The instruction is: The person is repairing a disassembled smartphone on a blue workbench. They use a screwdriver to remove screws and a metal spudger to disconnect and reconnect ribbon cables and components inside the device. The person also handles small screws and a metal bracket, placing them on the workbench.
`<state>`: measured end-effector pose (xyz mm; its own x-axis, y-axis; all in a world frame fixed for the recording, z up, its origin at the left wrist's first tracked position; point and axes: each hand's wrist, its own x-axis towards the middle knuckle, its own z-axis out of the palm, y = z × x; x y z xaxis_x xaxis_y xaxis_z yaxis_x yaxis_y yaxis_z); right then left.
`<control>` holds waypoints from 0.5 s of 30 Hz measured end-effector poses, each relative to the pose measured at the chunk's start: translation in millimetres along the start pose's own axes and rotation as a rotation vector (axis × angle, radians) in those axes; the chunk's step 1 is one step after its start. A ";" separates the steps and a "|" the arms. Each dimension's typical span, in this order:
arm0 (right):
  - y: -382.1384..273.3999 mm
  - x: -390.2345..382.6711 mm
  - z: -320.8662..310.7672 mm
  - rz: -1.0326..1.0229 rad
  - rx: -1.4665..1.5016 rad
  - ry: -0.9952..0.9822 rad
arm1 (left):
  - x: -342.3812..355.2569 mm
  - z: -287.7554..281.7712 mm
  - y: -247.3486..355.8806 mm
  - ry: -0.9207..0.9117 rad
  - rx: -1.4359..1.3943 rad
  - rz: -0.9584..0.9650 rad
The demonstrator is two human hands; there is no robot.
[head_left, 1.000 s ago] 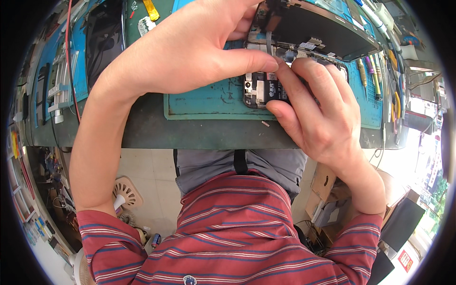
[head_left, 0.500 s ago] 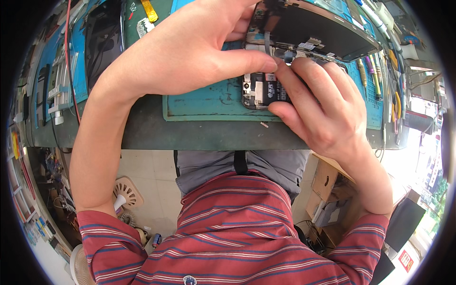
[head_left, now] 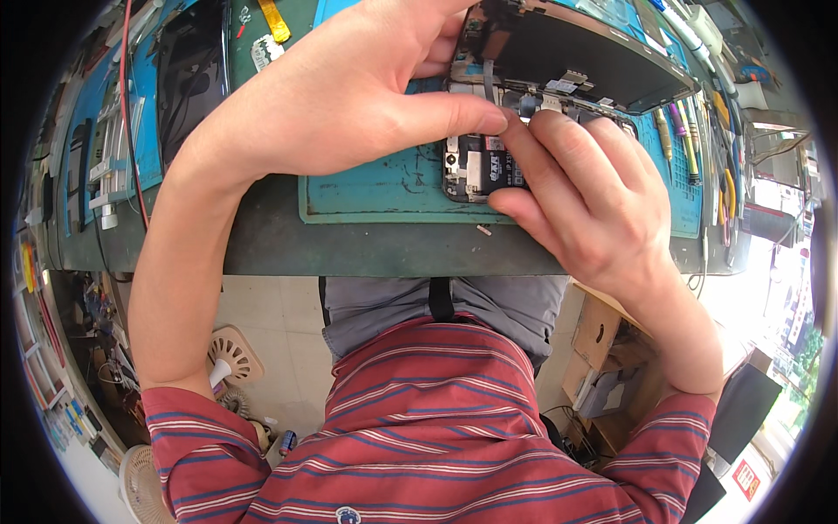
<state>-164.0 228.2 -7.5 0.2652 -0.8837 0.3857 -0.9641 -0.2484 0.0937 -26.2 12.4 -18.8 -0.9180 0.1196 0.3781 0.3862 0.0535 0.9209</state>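
An opened smartphone lies on a blue work mat (head_left: pixel 375 196), its black battery (head_left: pixel 499 170) and inner parts showing in the phone body (head_left: pixel 452 166). The screen (head_left: pixel 580 57) stands tilted up along the far side, joined to the body by a thin flex cable (head_left: pixel 489 79). My left hand (head_left: pixel 349 109) props the screen's left edge with its fingers, partly hidden behind it. Its thumb reaches over the body near the cable. My right hand (head_left: pixel 602 188) grips the body, thumb at the near edge, index fingertip pressed beside my left thumb. What lies under those fingertips is hidden.
Screwdrivers (head_left: pixel 685 144) and other tools line the mat's right side. Left of my arm are a dark glass panel (head_left: pixel 194 79), a metal clamp fixture (head_left: pixel 112 166) and a razor blade (head_left: pixel 265 51). A small pale scrap (head_left: pixel 484 230) lies by the table's near edge.
My right hand has shifted slightly left, its fingers moving a little over the phone body. My left hand and the raised screen stay nearly where they were.
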 end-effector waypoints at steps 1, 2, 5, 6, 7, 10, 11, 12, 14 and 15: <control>-0.2 0.3 0.3 -0.008 -0.003 0.002 | 0.2 0.5 1.1 0.001 0.002 -0.009; -0.7 1.4 -0.1 -0.012 0.000 -0.003 | 0.2 2.0 5.4 0.003 0.002 -0.028; 0.9 2.8 -0.6 -0.030 0.018 -0.006 | 1.8 0.7 12.3 0.004 -0.016 -0.080; 1.1 3.2 -0.2 -0.024 0.028 -0.001 | 1.3 0.4 11.2 0.006 -0.017 -0.074; 1.2 3.4 0.3 -0.019 0.037 0.004 | 0.9 0.2 10.0 0.007 -0.019 -0.068; 0.5 1.8 2.8 0.033 0.070 0.028 | 0.5 0.2 1.4 0.013 -0.025 -0.035; 1.0 1.1 2.6 0.045 0.084 0.036 | 1.3 1.0 3.6 0.015 -0.040 -0.062; 1.3 0.9 3.1 0.052 0.099 0.042 | 1.4 1.3 4.3 0.016 -0.046 -0.076; 2.6 0.7 3.8 0.062 0.128 0.051 | 2.4 1.5 4.8 0.016 -0.051 -0.088; 2.4 1.2 3.6 0.062 0.133 0.051 | 1.9 0.4 2.6 0.007 -0.056 -0.067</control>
<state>-166.0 225.1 -10.1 0.2005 -0.8785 0.4336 -0.9675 -0.2471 -0.0533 -26.9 13.2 -15.7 -0.9424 0.1110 0.3155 0.3180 0.0052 0.9481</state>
